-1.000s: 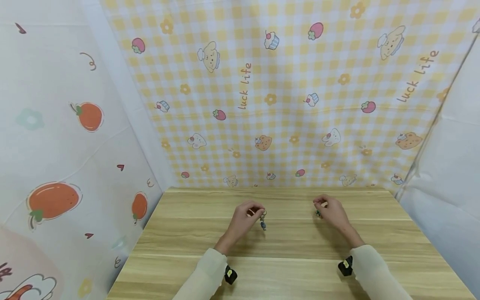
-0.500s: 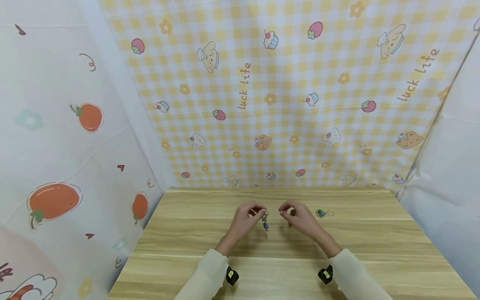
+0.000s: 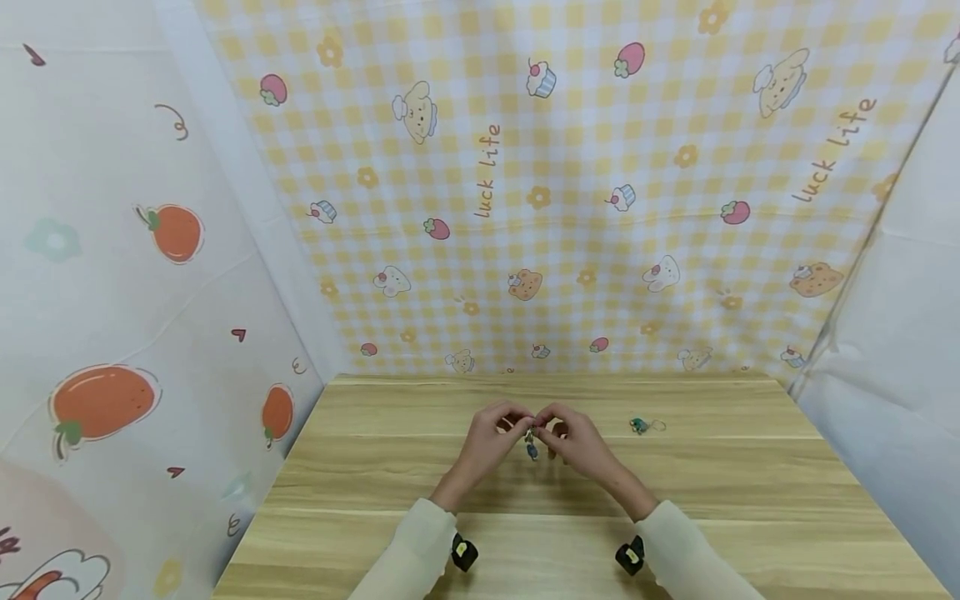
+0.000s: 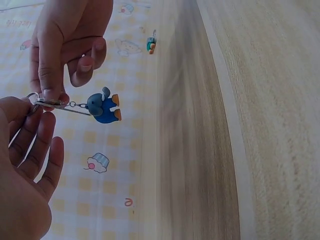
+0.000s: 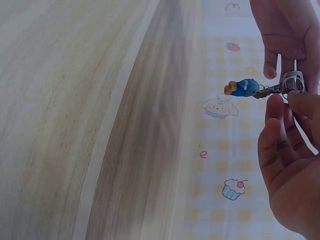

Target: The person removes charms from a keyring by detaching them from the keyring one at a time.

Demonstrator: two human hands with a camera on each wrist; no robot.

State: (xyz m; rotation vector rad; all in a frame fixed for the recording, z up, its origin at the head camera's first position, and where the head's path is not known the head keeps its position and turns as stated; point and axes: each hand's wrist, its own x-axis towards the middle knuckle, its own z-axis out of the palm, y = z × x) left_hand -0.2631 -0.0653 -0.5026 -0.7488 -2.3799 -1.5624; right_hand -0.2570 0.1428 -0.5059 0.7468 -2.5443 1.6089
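Observation:
My left hand (image 3: 491, 437) pinches a split key ring (image 4: 32, 95) between thumb and fingertips, held above the table. From it hang a metal key (image 4: 77, 110) and a small blue elephant charm (image 4: 104, 106) on a short chain. My right hand (image 3: 581, 442) meets the left one and pinches the key's head beside the ring. Fingertips partly cover the ring and key head in both wrist views. To the right on the table lies a green figure charm (image 3: 638, 426) with a thin wire ring attached, touched by neither hand.
The wooden table (image 3: 420, 567) runs back to a yellow checked cloth (image 3: 540, 242). Printed white cloth (image 3: 150, 300) hangs at the left, and plain white cloth (image 3: 900, 333) at the right. A black wrist camera (image 3: 464, 552) sits at the left cuff.
My right hand has left the green charm on the table and moved left to the key held by my left hand, taking hold of it. The left hand has barely moved.

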